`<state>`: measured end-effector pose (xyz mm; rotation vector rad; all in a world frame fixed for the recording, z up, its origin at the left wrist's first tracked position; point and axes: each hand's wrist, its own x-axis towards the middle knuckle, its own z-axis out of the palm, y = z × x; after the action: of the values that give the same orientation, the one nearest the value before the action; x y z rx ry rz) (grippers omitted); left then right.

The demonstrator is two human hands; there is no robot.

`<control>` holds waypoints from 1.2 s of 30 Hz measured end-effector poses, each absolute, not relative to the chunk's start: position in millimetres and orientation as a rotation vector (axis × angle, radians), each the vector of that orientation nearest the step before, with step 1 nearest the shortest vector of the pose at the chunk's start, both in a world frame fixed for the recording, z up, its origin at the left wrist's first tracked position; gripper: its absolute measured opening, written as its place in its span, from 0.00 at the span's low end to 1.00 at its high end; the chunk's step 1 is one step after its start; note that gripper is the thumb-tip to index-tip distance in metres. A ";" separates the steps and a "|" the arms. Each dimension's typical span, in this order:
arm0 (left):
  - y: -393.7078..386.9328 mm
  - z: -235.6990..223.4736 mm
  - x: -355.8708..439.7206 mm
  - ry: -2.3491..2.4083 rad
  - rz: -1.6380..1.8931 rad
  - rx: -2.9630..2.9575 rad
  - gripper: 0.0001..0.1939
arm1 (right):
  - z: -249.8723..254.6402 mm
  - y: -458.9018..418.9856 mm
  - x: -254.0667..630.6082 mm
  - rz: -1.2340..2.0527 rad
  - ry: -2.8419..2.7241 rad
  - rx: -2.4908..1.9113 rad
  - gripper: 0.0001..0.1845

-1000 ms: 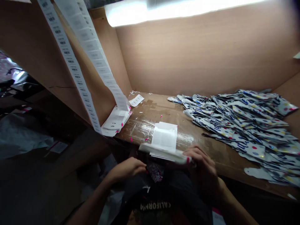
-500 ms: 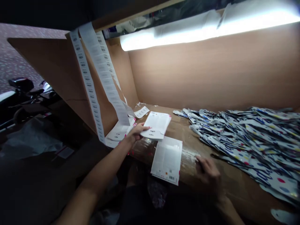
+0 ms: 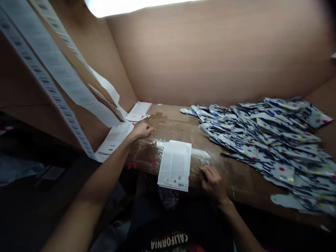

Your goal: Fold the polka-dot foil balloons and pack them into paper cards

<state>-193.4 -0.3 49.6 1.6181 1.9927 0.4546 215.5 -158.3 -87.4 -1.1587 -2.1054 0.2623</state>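
My left hand [image 3: 143, 131] hovers over the left part of the cardboard surface, its fingers curled together; whether anything is in them is hidden. Beside it lie white printed packets [image 3: 114, 139], and a further white pile [image 3: 139, 111] lies in the back corner. In front of me is a small stack of white printed packets [image 3: 175, 164] with a barcode low on the top one, slightly fanned. To the right of that stack, apart from it, my right hand [image 3: 213, 182] has thumb and forefinger pinched; anything between them is too small to name.
Long strips of barcode labels [image 3: 49, 82] hang at the left. A large heap of dotted, glossy packets [image 3: 252, 136] covers the right side. Small pink scraps [image 3: 154, 163] lie near the front edge of the taped cardboard [image 3: 168, 122]. A wooden panel [image 3: 210, 63] closes the back.
My left hand has let go of the white packets it held and is now empty of them; a white pile shows in the back corner. The view has tilted down and moved closer.
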 end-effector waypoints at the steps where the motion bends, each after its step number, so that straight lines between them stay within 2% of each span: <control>1: -24.0 34.6 -180.6 1.923 0.322 1.723 0.21 | -84.6 -160.0 213.1 0.290 -2.100 -1.144 0.10; 3: -72.1 12.0 -155.1 1.854 0.191 1.843 0.25 | -79.6 -166.1 204.5 0.352 -2.072 -1.127 0.11; 7: -133.3 -10.9 -113.2 1.951 0.232 1.774 0.26 | -67.4 -186.4 174.0 0.407 -2.174 -1.212 0.11; 9: -141.9 -16.4 -101.7 1.981 0.314 1.702 0.26 | -60.2 -195.1 158.3 0.365 -2.317 -1.286 0.11; 14: -141.2 -29.3 -101.1 1.989 0.500 1.541 0.19 | -44.8 -201.8 141.6 0.290 -2.501 -1.356 0.12; 21: -151.0 -50.3 -127.1 1.777 0.897 1.246 0.21 | -44.2 -202.2 146.1 0.404 -2.423 -1.308 0.15; 26: -159.9 -48.7 -137.1 1.791 0.978 1.338 0.18 | -52.4 -192.4 153.0 0.603 -2.122 -1.279 0.17; 32: -160.4 -18.0 -148.7 1.508 1.317 0.879 0.31 | -43.7 -155.9 167.7 0.568 -2.035 -1.286 0.16; 34: -172.5 -8.5 -153.5 1.369 1.374 0.665 0.28 | -33.8 -126.5 164.3 0.535 -2.072 -1.302 0.16; 36: -196.3 -6.7 -150.4 1.247 1.379 0.480 0.21 | -22.5 -88.4 154.7 0.508 -2.156 -1.313 0.15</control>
<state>-150.4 -196.3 -6.7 0.4804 1.2474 1.3785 154.7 -88.4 -22.5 -1.3132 -2.1557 0.5084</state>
